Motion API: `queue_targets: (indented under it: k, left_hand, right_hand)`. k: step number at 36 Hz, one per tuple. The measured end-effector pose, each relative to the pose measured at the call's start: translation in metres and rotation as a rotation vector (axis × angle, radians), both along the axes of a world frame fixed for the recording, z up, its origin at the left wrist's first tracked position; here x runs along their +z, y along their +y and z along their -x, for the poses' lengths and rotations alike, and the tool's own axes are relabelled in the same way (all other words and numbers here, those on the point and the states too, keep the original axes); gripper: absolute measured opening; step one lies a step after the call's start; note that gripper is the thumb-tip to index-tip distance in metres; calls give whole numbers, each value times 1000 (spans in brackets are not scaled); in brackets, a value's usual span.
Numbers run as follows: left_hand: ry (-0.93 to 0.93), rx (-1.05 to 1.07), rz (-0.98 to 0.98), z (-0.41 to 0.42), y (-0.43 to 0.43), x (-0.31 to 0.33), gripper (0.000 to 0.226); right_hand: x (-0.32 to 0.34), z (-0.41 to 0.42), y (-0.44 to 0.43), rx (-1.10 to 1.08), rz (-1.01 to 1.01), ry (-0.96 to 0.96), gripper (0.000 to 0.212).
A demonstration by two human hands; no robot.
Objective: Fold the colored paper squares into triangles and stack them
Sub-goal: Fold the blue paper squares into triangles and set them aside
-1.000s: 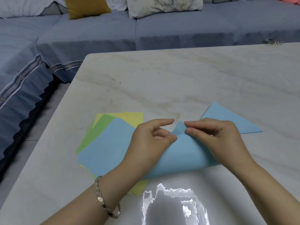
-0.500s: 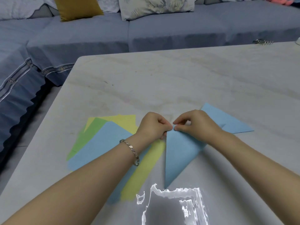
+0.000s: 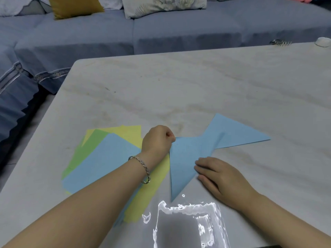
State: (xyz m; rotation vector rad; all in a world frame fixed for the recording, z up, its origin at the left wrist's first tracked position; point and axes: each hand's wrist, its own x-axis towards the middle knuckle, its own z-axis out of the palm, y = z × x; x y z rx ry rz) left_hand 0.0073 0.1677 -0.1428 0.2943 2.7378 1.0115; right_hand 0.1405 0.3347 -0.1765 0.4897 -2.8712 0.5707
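Note:
A blue paper folded into a triangle lies on the marble table in front of me. My left hand pinches its top left corner with curled fingers. My right hand lies flat with straight fingers on the triangle's right folded edge. Another folded blue triangle lies just behind, partly under the first one. To the left sits a fanned pile of flat squares: blue on top, green and yellow beneath, partly hidden by my left forearm.
A blue-grey sofa with a mustard cushion runs behind the table. A metal clip and a small white object sit at the table's far right edge. A bright glare patch marks the near tabletop.
The blue sheet was folded over and flattened into a triangle. My right hand left the top corner and slid down to the right fold edge. My left hand stays at the corner.

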Motion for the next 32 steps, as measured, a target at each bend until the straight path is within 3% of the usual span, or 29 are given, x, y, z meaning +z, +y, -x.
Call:
queue_targets:
  k: [6,10,15,22,29,32]
  left_hand:
    - [17,-21,-11,-1,-1,-2,11]
    - [12,-26,-32,0,-3,-3,11]
    - [14,-25,-48,1,-5,-7,11]
    - [24,-23,-83,1,-6,-10,11]
    - [22,-11,-98,1,-6,-10,11]
    - [21,-12,-101,1,-6,-11,11]
  right_hand:
    - [-1,-7,0,-33,-100,109,46]
    - [3,1,-2,-146,-123,123,42]
    - [8,7,7,-270,-180,76,66]
    - [12,29,28,-511,-258,-47,30]
    - [13,54,41,-650,-274,-200,41]
    - [21,57,36,-756,-175,-145,38]
